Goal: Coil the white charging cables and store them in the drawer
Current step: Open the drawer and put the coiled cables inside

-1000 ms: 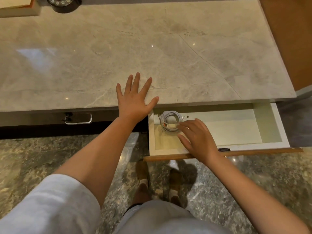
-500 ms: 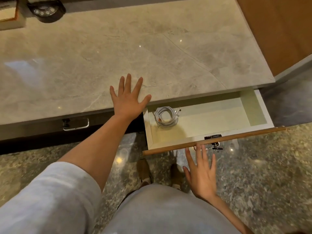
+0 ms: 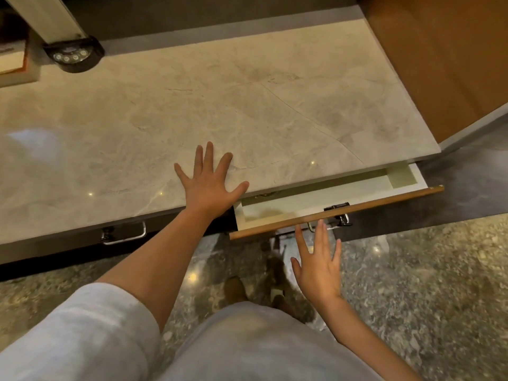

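The white drawer [image 3: 316,199] with a wooden front edge sticks out only a little from under the marble counter [image 3: 247,111]. The coiled white cables are hidden beneath the countertop. My left hand [image 3: 209,182] lies flat, fingers spread, on the counter edge just left of the drawer. My right hand [image 3: 319,265] is open, fingers spread, with its fingertips at the drawer's front by the metal handle [image 3: 330,222]. It holds nothing.
A second drawer with a metal handle [image 3: 123,235] sits shut at the left. A black round device [image 3: 72,55] and a framed object [image 3: 13,59] stand at the counter's back left. A wooden panel [image 3: 439,64] rises at the right. Speckled stone floor lies below.
My right hand left the coiled cables in the drawer, drew back to the drawer front, and the drawer has slid most of the way in. The left hand stayed on the counter.
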Demonstrator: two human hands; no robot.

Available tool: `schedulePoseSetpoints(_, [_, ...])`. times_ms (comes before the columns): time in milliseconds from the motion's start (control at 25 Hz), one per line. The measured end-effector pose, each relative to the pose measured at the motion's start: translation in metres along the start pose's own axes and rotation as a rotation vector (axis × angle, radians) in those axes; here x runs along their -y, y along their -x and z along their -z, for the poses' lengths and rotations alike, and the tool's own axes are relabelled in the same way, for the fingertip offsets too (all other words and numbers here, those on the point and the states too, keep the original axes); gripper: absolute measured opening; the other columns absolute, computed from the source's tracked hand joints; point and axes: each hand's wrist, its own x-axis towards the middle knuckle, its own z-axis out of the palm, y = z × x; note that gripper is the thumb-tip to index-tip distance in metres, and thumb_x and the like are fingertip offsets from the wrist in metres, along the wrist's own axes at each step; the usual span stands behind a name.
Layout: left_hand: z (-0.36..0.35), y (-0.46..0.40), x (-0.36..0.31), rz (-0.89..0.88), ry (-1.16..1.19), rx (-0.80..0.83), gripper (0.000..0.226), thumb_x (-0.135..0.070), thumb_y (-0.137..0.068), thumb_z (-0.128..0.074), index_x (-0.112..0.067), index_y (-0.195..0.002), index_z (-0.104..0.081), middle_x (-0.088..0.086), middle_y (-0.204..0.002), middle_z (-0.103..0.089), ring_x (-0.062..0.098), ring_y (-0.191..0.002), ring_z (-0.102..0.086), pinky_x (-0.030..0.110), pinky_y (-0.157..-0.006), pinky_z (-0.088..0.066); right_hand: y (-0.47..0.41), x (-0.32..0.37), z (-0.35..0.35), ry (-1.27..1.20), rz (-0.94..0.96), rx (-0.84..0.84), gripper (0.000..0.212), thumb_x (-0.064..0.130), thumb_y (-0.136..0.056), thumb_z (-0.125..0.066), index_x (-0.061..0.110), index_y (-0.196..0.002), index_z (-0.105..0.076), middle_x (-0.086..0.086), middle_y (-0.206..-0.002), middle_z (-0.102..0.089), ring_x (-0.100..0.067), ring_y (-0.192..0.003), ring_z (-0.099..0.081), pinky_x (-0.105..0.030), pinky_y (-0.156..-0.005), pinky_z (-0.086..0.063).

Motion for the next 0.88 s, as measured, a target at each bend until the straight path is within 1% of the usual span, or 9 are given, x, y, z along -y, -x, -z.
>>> schedulePoseSetpoints(80, [-0.002, 0.0, 0.0, 0.002, -0.058, 0.021, 0.077, -0.075, -0.08, -0.024, -0.043, -0.145, 0.002, 0.002, -0.158, 0.015, 0.022, -0.143, 0.02, 0.069, -0.106, 0.008, -0.02, 0.0, -0.001, 0.006, 0.041, 0.0, 0.09, 0.037, -0.079, -0.067, 0.027, -0.145, -0.007, -0.021, -0.154, -0.008, -0.029, -0.144, 0.009, -0.058, -0.108, -0.016])
schedulePoseSetpoints(160, [-0.001, -0.001, 0.0, 0.005, -0.065, 0.015, 0.077, -0.076, -0.079, -0.023, -0.046, -0.143, 0.007, 0.003, -0.158, 0.015, 0.024, -0.144, 0.019, 0.07, -0.106, 0.007, -0.043, -0.002, -0.001, 0.013, 0.076, 0.029, 0.091, 0.037, -0.077, -0.069, 0.027, -0.145, -0.008, -0.021, -0.154, -0.01, -0.032, -0.143, -0.005, -0.06, -0.107, -0.02])
schedulePoseSetpoints(240, [-0.001, 0.0, 0.0, 0.008, -0.054, -0.002, 0.077, -0.076, -0.078, -0.022, -0.046, -0.143, 0.006, 0.004, -0.159, 0.012, 0.024, -0.144, 0.016, 0.07, -0.105, 0.005, -0.064, -0.002, -0.001, 0.014, 0.077, 0.04, 0.092, 0.037, -0.075, -0.071, 0.028, -0.144, -0.011, -0.02, -0.153, -0.016, -0.033, -0.141, -0.01, -0.062, -0.105, -0.021])
schedulePoseSetpoints(360, [-0.002, 0.001, -0.001, 0.006, -0.043, -0.02, 0.077, -0.076, -0.076, -0.021, -0.047, -0.144, 0.002, 0.004, -0.159, 0.01, 0.024, -0.145, 0.013, 0.07, -0.105, 0.004, -0.085, 0.001, -0.004, 0.022, 0.085, 0.036, 0.086, 0.039, -0.073, -0.072, 0.03, -0.142, -0.021, -0.024, -0.147, -0.033, -0.036, -0.139, -0.015, -0.064, -0.105, -0.021])
schedulePoseSetpoints(440, [-0.002, 0.0, 0.0, 0.012, -0.038, -0.018, 0.077, -0.076, -0.077, -0.024, -0.047, -0.143, 0.002, 0.004, -0.159, 0.009, 0.024, -0.145, 0.013, 0.07, -0.105, 0.004, -0.088, 0.004, -0.006, 0.009, 0.08, 0.048, 0.082, 0.041, -0.074, -0.071, 0.03, -0.14, -0.024, -0.026, -0.144, -0.037, -0.036, -0.138, -0.016, -0.063, -0.106, -0.015])
schedulePoseSetpoints(560, [-0.002, -0.001, 0.0, 0.006, -0.041, -0.019, 0.076, -0.074, -0.079, -0.027, -0.047, -0.143, 0.002, 0.004, -0.159, 0.01, 0.024, -0.145, 0.013, 0.07, -0.105, 0.004, -0.09, 0.003, -0.009, 0.011, 0.084, 0.042, 0.079, 0.043, -0.076, -0.069, 0.031, -0.14, -0.024, -0.026, -0.144, -0.036, -0.036, -0.139, -0.014, -0.061, -0.106, -0.009])
schedulePoseSetpoints(720, [-0.001, 0.0, 0.0, 0.007, -0.051, 0.0, 0.076, -0.075, -0.079, -0.025, -0.047, -0.144, 0.004, 0.003, -0.159, 0.012, 0.024, -0.145, 0.016, 0.069, -0.105, 0.005, -0.088, 0.004, -0.003, 0.04, 0.081, 0.051, 0.073, 0.044, -0.081, -0.062, 0.032, -0.141, -0.023, -0.024, -0.147, -0.033, -0.035, -0.14, -0.013, -0.061, -0.105, -0.006])
schedulePoseSetpoints(800, [0.002, -0.001, -0.001, 0.011, -0.059, 0.036, 0.077, -0.075, -0.079, -0.024, -0.046, -0.144, 0.006, 0.003, -0.158, 0.016, 0.023, -0.144, 0.019, 0.068, -0.105, 0.007, -0.086, 0.006, 0.002, 0.013, 0.067, 0.068, 0.064, 0.047, -0.085, -0.049, 0.032, -0.142, -0.023, -0.023, -0.148, -0.031, -0.033, -0.139, -0.015, -0.062, -0.104, -0.009])
schedulePoseSetpoints(880, [0.007, 0.0, -0.001, 0.023, -0.052, 0.11, 0.077, -0.075, -0.081, -0.024, -0.046, -0.143, 0.01, 0.002, -0.157, 0.02, 0.023, -0.143, 0.022, 0.068, -0.106, 0.008, -0.079, 0.009, 0.014, -0.001, 0.053, 0.104, 0.063, 0.049, -0.084, -0.038, 0.031, -0.143, -0.023, -0.02, -0.151, -0.026, -0.032, -0.14, -0.015, -0.062, -0.104, -0.012])
